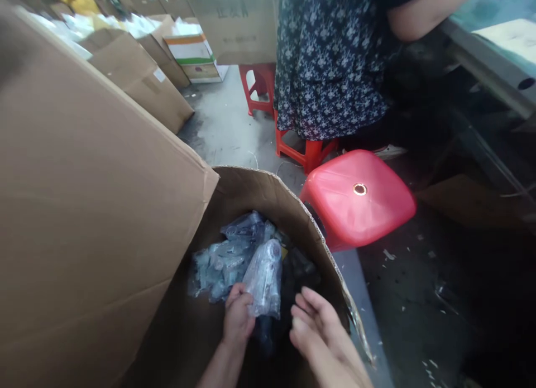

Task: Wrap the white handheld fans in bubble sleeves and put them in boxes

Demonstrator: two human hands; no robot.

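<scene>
clear bag (265,277) looks light, slick, prob soft, best held by its lower edge, where l hand (239,315) pinches it, r hand (315,325) empty w/ fingers loosely curled.

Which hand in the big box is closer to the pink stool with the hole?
Right. The right hand is across the box rim from the stool; the left hand, holding a plastic bag, is farther left.

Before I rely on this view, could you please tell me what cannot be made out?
In the head view:
Contents of bag in left hand: blurred by glossy plastic.
Floor of cardboard box: hidden by other bags and shadow.
Head of co-worker: cut off by top edge.
</scene>
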